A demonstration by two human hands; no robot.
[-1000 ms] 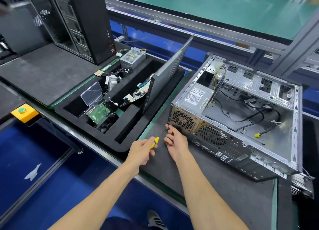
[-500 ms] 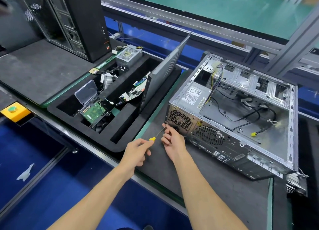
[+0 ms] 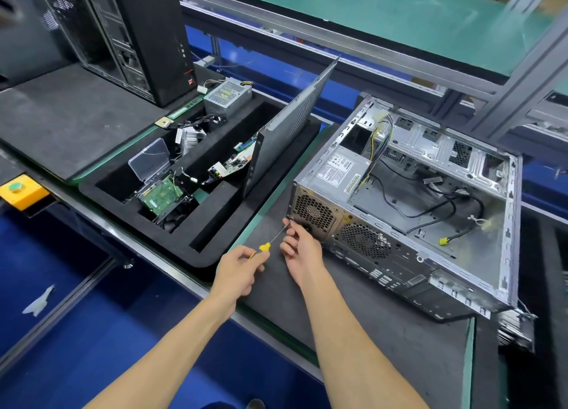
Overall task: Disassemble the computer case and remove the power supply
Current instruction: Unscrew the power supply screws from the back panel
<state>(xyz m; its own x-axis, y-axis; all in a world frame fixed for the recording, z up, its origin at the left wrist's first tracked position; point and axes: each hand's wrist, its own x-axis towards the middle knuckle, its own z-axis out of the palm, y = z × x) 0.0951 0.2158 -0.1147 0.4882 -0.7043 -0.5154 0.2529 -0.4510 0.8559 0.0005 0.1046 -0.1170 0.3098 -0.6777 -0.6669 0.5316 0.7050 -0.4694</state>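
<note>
An open metal computer case [image 3: 479,255] lies on its side on a dark mat, its rear panel facing me. The silver power supply [image 3: 335,175] sits in the case's near left corner, with a bundle of coloured wires running out of it. My left hand [image 3: 242,270] grips a yellow-handled screwdriver [image 3: 270,242], whose tip points at the lower left corner of the rear panel. My right hand [image 3: 299,249] is beside the shaft, its fingertips pinching the shaft near the tip at the panel.
A black foam tray [image 3: 215,236] to the left holds a removed side panel [image 3: 292,126] standing on edge, circuit boards, a drive and another power supply [image 3: 227,96]. A black tower case [image 3: 138,33] stands at far left. A yellow button box [image 3: 21,190] sits at the bench edge.
Both hands stayed at the rear panel's lower left corner. My left hand shifted slightly on the screwdriver handle. The view drifted a little.
</note>
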